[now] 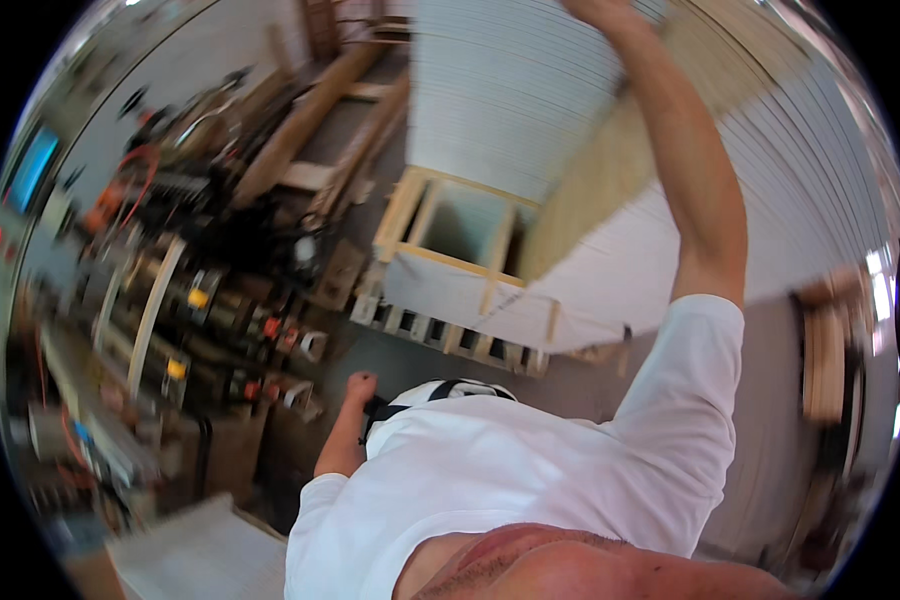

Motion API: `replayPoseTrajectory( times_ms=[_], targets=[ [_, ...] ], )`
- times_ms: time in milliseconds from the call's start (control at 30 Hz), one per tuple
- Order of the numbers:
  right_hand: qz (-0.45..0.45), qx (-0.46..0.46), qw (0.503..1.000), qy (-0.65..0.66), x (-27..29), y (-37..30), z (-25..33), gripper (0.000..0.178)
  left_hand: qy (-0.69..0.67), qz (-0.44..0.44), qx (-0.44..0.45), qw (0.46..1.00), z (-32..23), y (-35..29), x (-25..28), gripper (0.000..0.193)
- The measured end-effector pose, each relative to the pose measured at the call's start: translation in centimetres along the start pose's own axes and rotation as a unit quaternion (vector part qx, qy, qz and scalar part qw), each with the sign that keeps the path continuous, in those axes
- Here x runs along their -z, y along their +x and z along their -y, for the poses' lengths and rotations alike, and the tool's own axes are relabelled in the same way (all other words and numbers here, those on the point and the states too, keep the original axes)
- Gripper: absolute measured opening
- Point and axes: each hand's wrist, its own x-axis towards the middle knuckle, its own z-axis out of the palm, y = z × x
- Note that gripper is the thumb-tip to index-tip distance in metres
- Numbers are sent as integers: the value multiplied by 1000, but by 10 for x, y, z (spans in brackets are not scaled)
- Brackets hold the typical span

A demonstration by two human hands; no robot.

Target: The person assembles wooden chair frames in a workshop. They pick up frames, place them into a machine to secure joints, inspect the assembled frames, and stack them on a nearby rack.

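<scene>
My right arm reaches up and forward over a tall stack of thin white sheets or panels (500,90). My right hand (598,10) is at the top edge of the view, over the stack; its fingers are cut off and blurred, so its grip and any contact do not show. Low at my left side hangs my left hand (361,384), small and curled into a fist, with nothing visible sticking out of it. A black strap (375,408) shows beside the left wrist, near my waist.
Ahead stands a wooden-framed box (460,225) with an opening, near a slatted pallet (450,340). On the left are cluttered racks with yellow and red parts (200,298), long timbers (315,125) and an orange hose (148,170). Stacked wood (823,365) stands at the right.
</scene>
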Motion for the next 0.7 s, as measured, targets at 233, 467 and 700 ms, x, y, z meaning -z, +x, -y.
replayPoseTrajectory(
  times_ms=[233, 467, 700],
  targets=[
    [138, -96, 986, 0, -113, 86, -68, 67, -279, -159, 166, 932, 43, -130, 24, 29],
    [53, 53, 993, -86, -124, 112, -88, 44, 312, -53, 74, 946, 173, -219, -5, 29],
    [-204, 143, 968, 0, -26, 91, 8, 33, -95, -302, 143, 938, 83, -120, 64, 29]
  ],
)
